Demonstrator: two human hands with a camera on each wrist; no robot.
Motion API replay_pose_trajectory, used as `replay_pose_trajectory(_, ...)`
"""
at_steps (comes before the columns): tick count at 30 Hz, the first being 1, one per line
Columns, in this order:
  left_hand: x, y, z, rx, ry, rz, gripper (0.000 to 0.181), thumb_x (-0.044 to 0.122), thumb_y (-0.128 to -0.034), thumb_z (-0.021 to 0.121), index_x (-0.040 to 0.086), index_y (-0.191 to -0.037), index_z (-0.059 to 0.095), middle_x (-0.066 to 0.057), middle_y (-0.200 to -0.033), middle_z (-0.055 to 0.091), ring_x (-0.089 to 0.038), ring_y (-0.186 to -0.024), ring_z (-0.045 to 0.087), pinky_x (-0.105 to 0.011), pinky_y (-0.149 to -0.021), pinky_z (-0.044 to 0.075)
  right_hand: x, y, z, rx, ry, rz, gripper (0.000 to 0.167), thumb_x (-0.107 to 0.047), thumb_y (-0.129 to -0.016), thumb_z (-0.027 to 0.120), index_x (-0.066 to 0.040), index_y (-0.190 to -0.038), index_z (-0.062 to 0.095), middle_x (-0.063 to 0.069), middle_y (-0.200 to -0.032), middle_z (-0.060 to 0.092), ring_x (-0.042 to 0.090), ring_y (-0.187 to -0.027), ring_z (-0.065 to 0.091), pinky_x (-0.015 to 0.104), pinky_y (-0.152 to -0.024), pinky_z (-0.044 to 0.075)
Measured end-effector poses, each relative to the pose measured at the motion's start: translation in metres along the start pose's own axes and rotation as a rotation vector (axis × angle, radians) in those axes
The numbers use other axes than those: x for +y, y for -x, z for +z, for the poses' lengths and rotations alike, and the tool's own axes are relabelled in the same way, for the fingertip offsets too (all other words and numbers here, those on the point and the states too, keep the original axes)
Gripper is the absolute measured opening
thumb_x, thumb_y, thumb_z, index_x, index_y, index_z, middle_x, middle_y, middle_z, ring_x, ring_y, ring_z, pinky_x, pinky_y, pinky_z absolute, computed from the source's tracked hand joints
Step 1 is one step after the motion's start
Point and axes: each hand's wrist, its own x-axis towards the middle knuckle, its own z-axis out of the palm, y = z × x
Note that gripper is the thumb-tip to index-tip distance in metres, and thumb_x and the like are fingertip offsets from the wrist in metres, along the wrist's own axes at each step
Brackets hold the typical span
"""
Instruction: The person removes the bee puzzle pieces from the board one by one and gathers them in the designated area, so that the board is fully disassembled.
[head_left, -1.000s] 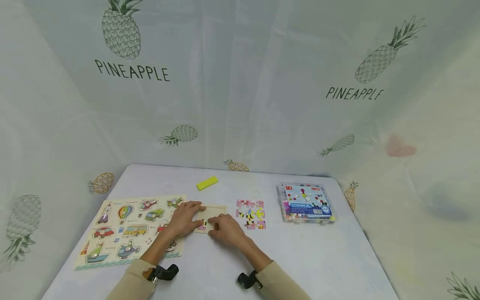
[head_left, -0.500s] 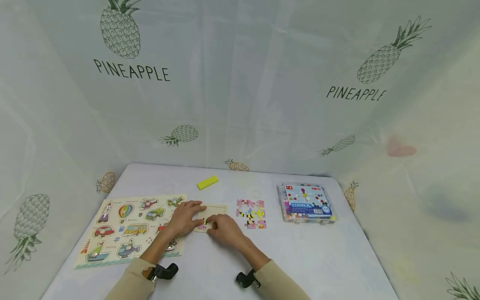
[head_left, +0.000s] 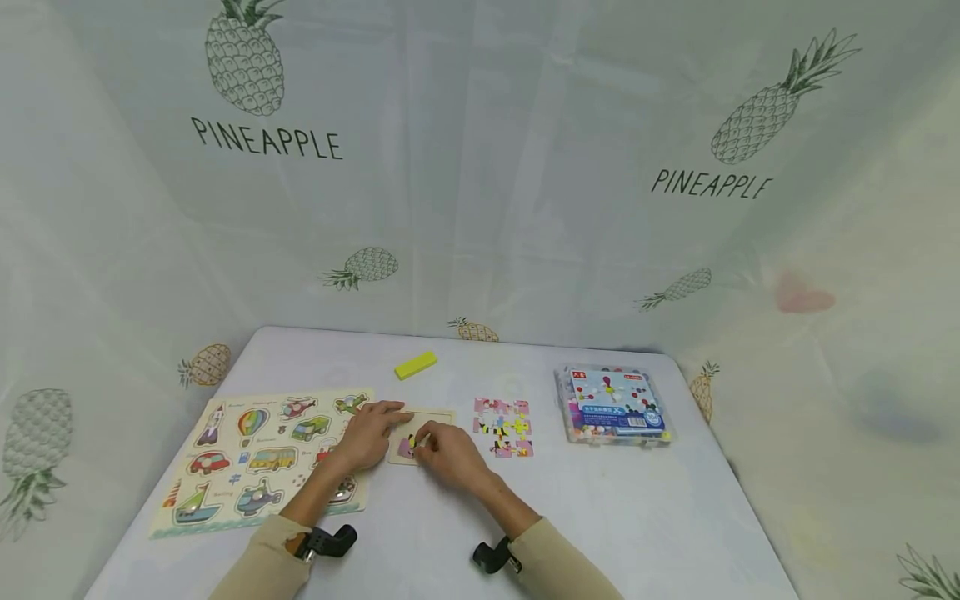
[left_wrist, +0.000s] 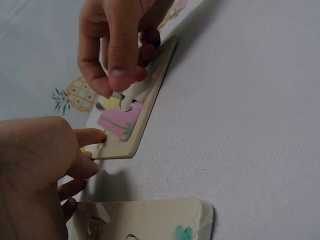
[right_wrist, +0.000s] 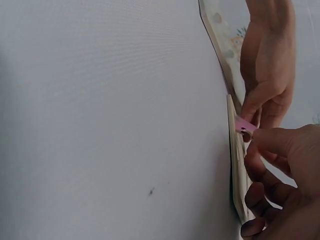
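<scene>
My left hand (head_left: 369,437) rests at the left side of a small wooden puzzle tray (head_left: 438,416), its fingers touching the rim. A pink puzzle piece (left_wrist: 117,122) with a green line lies in the tray's near left corner, beside a partly covered yellow and black area. Over that corner, my right hand (head_left: 452,458) pinches a small puzzle piece (left_wrist: 118,95) between thumb and finger; the fingers hide most of it. More puzzle pieces (head_left: 519,427), pink, yellow and black, lie grouped on the table right of the tray.
A large vehicle peg puzzle board (head_left: 225,479) lies on the left, partly beneath my left forearm. A yellow block (head_left: 415,366) sits behind the tray. A clear plastic box (head_left: 615,406) with a blue label stands at the right on the white table (head_left: 637,517).
My left thumb has drawn back from the pink piece, which now shows more. The right fingers have lifted slightly over the same corner. The tray stays in place.
</scene>
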Motion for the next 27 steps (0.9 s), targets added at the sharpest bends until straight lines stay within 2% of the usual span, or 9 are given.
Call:
replay_pose_trajectory(6,0.0,-0.001,0.0,-0.007,-0.006,-0.001,0.052,-0.015,-0.0883,0.047,0.009,-0.129,0.07,-0.016,-0.143,0.055,-0.046,-0.131,0.046,-0.066,-0.104,0.036,0.0,0.0,-0.001,0.019,-0.075,-0.005,0.003,-0.02,-0.094,0.071,-0.018,-0.092,0.069,-0.014,-0.078,0.059,-0.002,-0.069,0.051,0.018,-0.062,0.044)
replay_pose_trajectory(10,0.001,0.001,-0.001,0.015,-0.001,0.024,0.052,-0.016,-0.0862,0.048,0.008,-0.127,0.07,-0.017,-0.141,0.057,-0.048,-0.129,0.048,-0.067,-0.101,0.037,0.001,0.001,-0.006,0.022,-0.126,0.025,0.005,-0.022,-0.094,0.072,-0.019,-0.09,0.069,-0.013,-0.079,0.062,-0.002,-0.069,0.053,0.019,-0.06,0.045)
replay_pose_trajectory(15,-0.004,0.002,0.006,0.09,-0.027,0.093,0.045,-0.01,-0.0897,0.05,0.008,-0.124,0.072,-0.018,-0.136,0.059,-0.048,-0.122,0.051,-0.065,-0.096,0.041,0.007,0.005,-0.023,0.04,-0.172,0.055,0.007,-0.023,-0.092,0.074,-0.019,-0.089,0.069,-0.011,-0.077,0.065,0.001,-0.067,0.056,0.02,-0.057,0.046)
replay_pose_trajectory(18,-0.008,0.001,0.009,0.115,-0.04,0.113,0.042,-0.006,-0.0936,0.049,0.01,-0.125,0.072,-0.018,-0.134,0.06,-0.048,-0.12,0.052,-0.064,-0.097,0.041,0.016,0.009,-0.034,0.063,-0.169,0.06,0.007,-0.022,-0.091,0.075,-0.019,-0.089,0.07,-0.011,-0.076,0.066,0.002,-0.066,0.058,0.021,-0.057,0.046)
replay_pose_trajectory(23,-0.005,0.001,0.008,0.107,-0.015,0.106,0.042,-0.007,-0.0926,0.05,0.009,-0.124,0.072,-0.018,-0.135,0.06,-0.049,-0.121,0.052,-0.065,-0.097,0.04,0.029,0.018,-0.053,0.057,-0.13,0.101,0.005,-0.019,-0.089,0.075,-0.017,-0.086,0.071,-0.01,-0.074,0.066,0.004,-0.064,0.057,0.021,-0.056,0.046)
replay_pose_trajectory(27,-0.002,0.001,0.004,0.068,0.005,0.069,0.042,-0.009,-0.0921,0.053,0.009,-0.125,0.072,-0.017,-0.137,0.059,-0.047,-0.124,0.051,-0.065,-0.099,0.04,0.039,0.026,-0.063,0.047,-0.094,0.153,0.005,-0.017,-0.088,0.074,-0.017,-0.083,0.071,-0.01,-0.072,0.065,0.005,-0.062,0.055,0.022,-0.055,0.045)
